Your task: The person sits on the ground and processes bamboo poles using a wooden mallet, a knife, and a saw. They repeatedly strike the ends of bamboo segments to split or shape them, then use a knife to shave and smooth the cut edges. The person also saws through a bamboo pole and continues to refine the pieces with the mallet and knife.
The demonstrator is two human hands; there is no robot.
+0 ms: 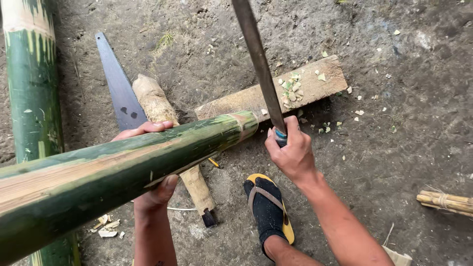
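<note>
Green bamboo pole (pixel 113 172) is the nearest thing to the head camera; its long axis runs from 8 o'clock up toward 2 o'clock, and its cut end rests on a wooden plank (pixel 276 93) lying on the dirt ground (pixel 394 148). Left hand (pixel 152 162) grips the pole from below, fingers wrapped over the top and thumb under it; right hand (pixel 290 150) is closed in a fist around the handle of a long machete (pixel 258 61), whose blade rises toward 12 o'clock. Pole end lies at 9 o'clock from the right-hand fingers, just beside them; the left hand sits farther back along the stem. Handsaw (pixel 118 83) and wooden mallet (pixel 170 143) lie under the pole; a sandalled foot (pixel 268 209) is at 6 o'clock; a second bamboo pole (pixel 32 79) lies at 9 o'clock; chips cover the plank.
</note>
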